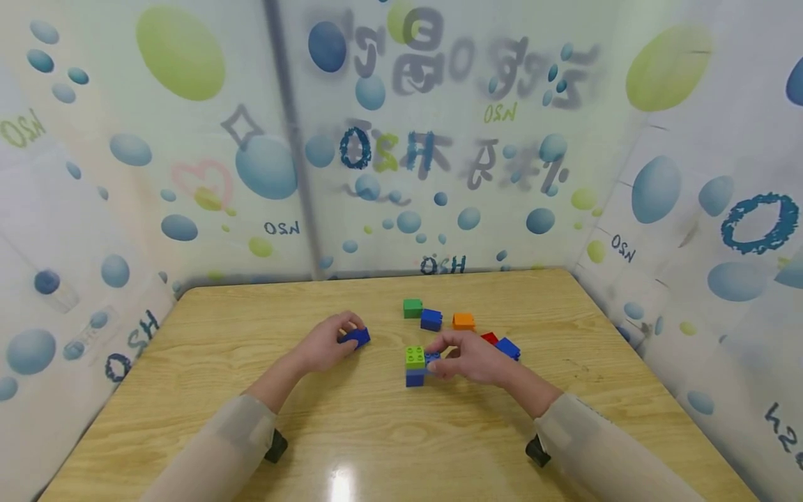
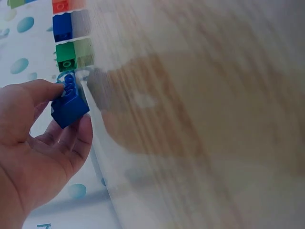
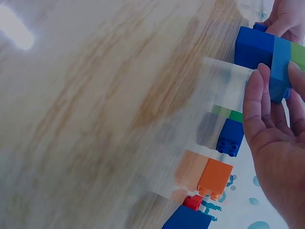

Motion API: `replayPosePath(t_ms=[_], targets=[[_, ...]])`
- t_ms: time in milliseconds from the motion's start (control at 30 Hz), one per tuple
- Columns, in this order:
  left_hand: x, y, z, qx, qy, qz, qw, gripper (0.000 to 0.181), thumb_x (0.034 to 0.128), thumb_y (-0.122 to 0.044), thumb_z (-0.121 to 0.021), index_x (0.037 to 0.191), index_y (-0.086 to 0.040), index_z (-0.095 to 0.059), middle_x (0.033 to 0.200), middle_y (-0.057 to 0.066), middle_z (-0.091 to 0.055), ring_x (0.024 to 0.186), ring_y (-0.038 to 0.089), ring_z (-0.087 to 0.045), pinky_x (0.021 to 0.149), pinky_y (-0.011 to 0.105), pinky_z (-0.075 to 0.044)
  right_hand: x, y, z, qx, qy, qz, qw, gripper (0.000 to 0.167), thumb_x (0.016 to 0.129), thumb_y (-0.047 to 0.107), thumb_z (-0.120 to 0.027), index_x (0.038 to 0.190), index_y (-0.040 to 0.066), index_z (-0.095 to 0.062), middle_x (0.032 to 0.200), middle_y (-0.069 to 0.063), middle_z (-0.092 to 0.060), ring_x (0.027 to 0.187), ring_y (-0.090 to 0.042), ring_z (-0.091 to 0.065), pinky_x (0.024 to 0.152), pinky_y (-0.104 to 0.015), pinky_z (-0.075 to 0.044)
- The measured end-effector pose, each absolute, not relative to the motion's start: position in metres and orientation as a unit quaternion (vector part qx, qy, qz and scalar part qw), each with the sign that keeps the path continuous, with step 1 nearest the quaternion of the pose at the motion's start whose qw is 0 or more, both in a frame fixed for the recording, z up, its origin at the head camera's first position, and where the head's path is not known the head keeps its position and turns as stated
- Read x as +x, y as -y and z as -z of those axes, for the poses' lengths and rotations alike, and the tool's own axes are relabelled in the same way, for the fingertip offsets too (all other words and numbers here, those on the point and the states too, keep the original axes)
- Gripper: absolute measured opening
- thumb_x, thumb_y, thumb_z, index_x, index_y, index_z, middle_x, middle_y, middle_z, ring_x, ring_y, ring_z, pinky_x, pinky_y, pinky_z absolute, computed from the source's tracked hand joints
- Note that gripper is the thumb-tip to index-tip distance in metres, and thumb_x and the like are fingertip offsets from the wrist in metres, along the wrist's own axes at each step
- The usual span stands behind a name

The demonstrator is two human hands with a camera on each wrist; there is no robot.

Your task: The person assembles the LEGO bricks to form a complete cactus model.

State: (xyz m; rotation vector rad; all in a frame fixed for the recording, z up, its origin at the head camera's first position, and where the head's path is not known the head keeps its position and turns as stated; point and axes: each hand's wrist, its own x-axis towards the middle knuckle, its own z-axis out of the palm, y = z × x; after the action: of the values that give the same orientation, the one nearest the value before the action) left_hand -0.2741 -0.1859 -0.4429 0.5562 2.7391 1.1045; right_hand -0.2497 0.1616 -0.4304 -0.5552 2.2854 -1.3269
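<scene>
My left hand [image 1: 329, 343] pinches a dark blue brick [image 2: 70, 110] between thumb and fingers, left of a small stack. In the left wrist view, this brick's studs face away from the palm. The stack has a dark blue brick [image 3: 254, 47] at the bottom, a lighter blue brick [image 3: 280, 69] across it and a lime green brick [image 1: 415, 358] on top. The lighter blue one juts out to the right, and there my right hand [image 1: 472, 357] grips it with thumb and fingers. Part of that brick is hidden by the fingers.
Behind the stack lie a green brick [image 1: 412, 308], a blue brick [image 1: 431, 320] and an orange brick [image 1: 463, 321]. A red brick [image 1: 489, 338] and another blue brick [image 1: 508, 348] lie beyond my right hand. A patterned curtain [image 1: 389, 230] hangs behind the wooden table [image 1: 251, 307].
</scene>
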Motion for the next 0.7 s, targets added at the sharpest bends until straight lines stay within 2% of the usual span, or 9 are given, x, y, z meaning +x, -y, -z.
replayPosePath(t_ms=[100, 233, 467, 700], targets=[[-0.274, 0.186, 0.442, 0.179, -0.906, -0.376, 0.07, 0.03, 0.1106, -0.011, -0.062, 0.14, -0.012, -0.065, 0.139, 0.024, -0.067, 0.11, 0.031, -0.07, 0.096, 0.05, -0.059, -0.25, -0.162, 0.431, -0.201, -0.827, 0.478, 0.218, 0.031, 0.103, 0.021, -0.08, 0.128, 0.007, -0.07, 0.124, -0.009, -0.07, 0.096, -0.02, -0.074, 0.089, -0.034, -0.066], [-0.272, 0.184, 0.439, 0.19, -0.898, -0.393, 0.061, 0.034, 0.1129, -0.014, -0.058, 0.146, -0.011, -0.065, 0.145, 0.023, -0.066, 0.125, 0.037, -0.068, 0.097, 0.048, -0.059, -0.251, -0.162, 0.432, -0.201, -0.826, 0.479, 0.218, 0.031, 0.103, 0.022, -0.08, 0.128, 0.007, -0.07, 0.124, -0.009, -0.07, 0.097, -0.019, -0.075, 0.09, -0.035, -0.066], [-0.266, 0.178, 0.432, 0.188, -0.865, -0.456, 0.088, 0.037, 0.1158, -0.016, -0.055, 0.152, -0.011, -0.062, 0.145, 0.021, -0.063, 0.106, 0.032, -0.071, 0.081, 0.036, -0.064, -0.252, -0.162, 0.431, -0.202, -0.826, 0.479, 0.217, 0.031, 0.103, 0.022, -0.079, 0.129, 0.007, -0.07, 0.125, -0.009, -0.07, 0.097, -0.019, -0.075, 0.09, -0.035, -0.067], [-0.26, 0.171, 0.429, 0.175, -0.825, -0.527, 0.105, 0.039, 0.1173, -0.015, -0.052, 0.154, -0.004, -0.061, 0.141, 0.023, -0.064, 0.118, 0.037, -0.07, 0.091, 0.038, -0.067, -0.251, -0.162, 0.431, -0.201, -0.824, 0.482, 0.22, 0.031, 0.103, 0.02, -0.079, 0.128, 0.006, -0.07, 0.124, -0.009, -0.07, 0.096, -0.019, -0.075, 0.09, -0.036, -0.067]])
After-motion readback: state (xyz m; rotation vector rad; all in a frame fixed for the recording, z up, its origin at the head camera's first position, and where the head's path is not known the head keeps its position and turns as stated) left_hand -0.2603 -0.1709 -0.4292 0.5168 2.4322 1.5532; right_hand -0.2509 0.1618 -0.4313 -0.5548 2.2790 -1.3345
